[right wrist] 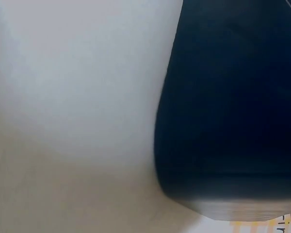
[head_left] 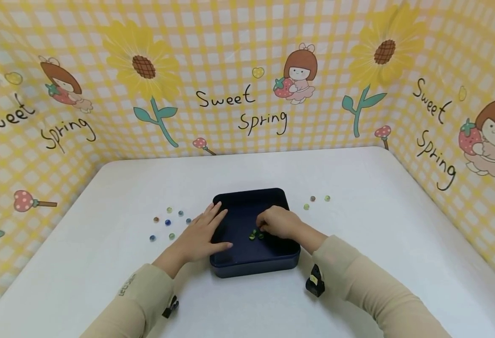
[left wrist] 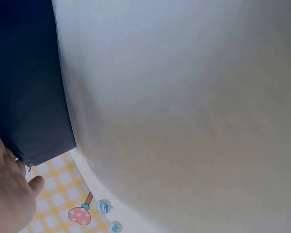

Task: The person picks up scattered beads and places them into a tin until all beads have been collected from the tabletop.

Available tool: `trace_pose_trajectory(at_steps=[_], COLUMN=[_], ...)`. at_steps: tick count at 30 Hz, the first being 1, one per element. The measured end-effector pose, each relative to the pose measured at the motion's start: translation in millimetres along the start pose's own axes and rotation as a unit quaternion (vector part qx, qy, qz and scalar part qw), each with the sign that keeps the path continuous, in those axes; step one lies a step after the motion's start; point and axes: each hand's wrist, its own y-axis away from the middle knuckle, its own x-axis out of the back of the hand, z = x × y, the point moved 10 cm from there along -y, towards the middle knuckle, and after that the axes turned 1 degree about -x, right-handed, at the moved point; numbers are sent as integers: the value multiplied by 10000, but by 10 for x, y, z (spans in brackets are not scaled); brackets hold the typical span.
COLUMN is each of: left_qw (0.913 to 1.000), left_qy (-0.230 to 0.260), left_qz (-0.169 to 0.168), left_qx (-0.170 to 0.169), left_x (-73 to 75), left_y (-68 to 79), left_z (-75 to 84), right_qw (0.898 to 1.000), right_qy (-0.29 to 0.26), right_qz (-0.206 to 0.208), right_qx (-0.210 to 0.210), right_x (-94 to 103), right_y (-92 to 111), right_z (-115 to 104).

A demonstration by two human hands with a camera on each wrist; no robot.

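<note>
A dark blue rectangular tray [head_left: 253,268] stands on the white table, its side large in the left wrist view and right wrist view. My left hand [head_left: 201,237] rests over its left rim, fingers straight and spread, thumb reaching inside. My right hand [head_left: 279,221] is down inside the tray at the right, fingers curled toward a small cluster of green glass marbles [head_left: 252,237] on its floor. Those fingertips are partly hidden, so I cannot tell whether a marble is between them. In the right wrist view only a sliver of that hand shows at the edge.
Left of the tray lie several loose marbles: blue [head_left: 167,222], green [head_left: 172,236] and a brown one [head_left: 156,219]. Beyond its right side are two yellow-green marbles [head_left: 327,198] and a brownish marble [head_left: 313,199]. A yellow checked cloth [head_left: 230,136] walls the table's back and sides.
</note>
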Motion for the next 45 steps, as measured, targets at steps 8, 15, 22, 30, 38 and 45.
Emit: trace_pose_trajectory(at_steps=[8, 15, 22, 30, 38, 45], left_qw=[10000, 10000, 9999, 10000, 9999, 10000], left_qy=[-44, -33, -100, -65, -102, -48], left_qz=[-22, 30, 116, 43, 62, 18], left_qx=[21, 2, -7, -33, -41, -43], left_x=[-26, 2, -9, -27, -6, -13], left_y=[-23, -15, 1, 1, -19, -8], left_z=[-7, 1, -23, -9, -5, -4], right_qw=[9999, 9996, 9999, 9957, 9761, 9611], right_qy=[157, 257, 126, -683, -1872, -2303], right_qz=[-27, -104, -47, 583, 1082, 1417], right_qx=[-32, 76, 97, 223, -209, -568], right_x=[-32, -29, -8, 109, 288, 416], right_y=[-1, -12, -27, 4, 97, 277], right_z=[39, -2, -25, 27, 213, 442])
